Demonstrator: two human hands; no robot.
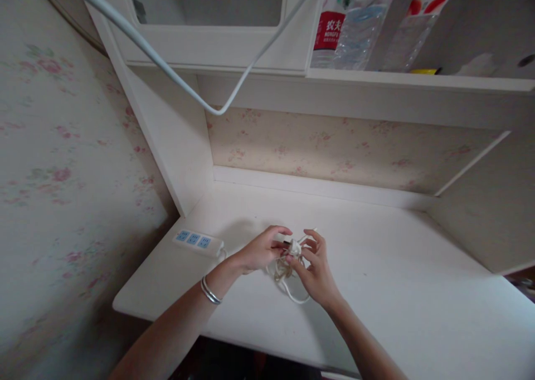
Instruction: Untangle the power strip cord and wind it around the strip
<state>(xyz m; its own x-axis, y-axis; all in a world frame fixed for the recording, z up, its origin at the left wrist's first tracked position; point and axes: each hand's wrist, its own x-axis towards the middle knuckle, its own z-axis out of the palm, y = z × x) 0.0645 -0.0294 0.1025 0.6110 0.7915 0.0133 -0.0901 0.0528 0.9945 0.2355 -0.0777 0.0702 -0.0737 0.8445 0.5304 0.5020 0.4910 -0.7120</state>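
Observation:
A white plug (295, 247) with dark prongs is pinched in the fingers of my right hand (316, 268). My left hand (264, 249) is closed at the prong side, its fingertips on the bundled white power cord (284, 269); part of that grip is hidden. Loops of the cord hang below both hands, and one lies towards the desk's front. To the left, a white power strip (198, 242) with blue socket faces rests on the desk, its cord leading towards my hands. Two silver bangles circle my left wrist.
The white desk (376, 307) has a back ledge and side panels. Overhead, a pale cable (179, 82) droops in front of the cabinet (217, 45). Plastic bottles (359, 29) stand on the upper right shelf. A flowered wall (62, 174) borders the left side.

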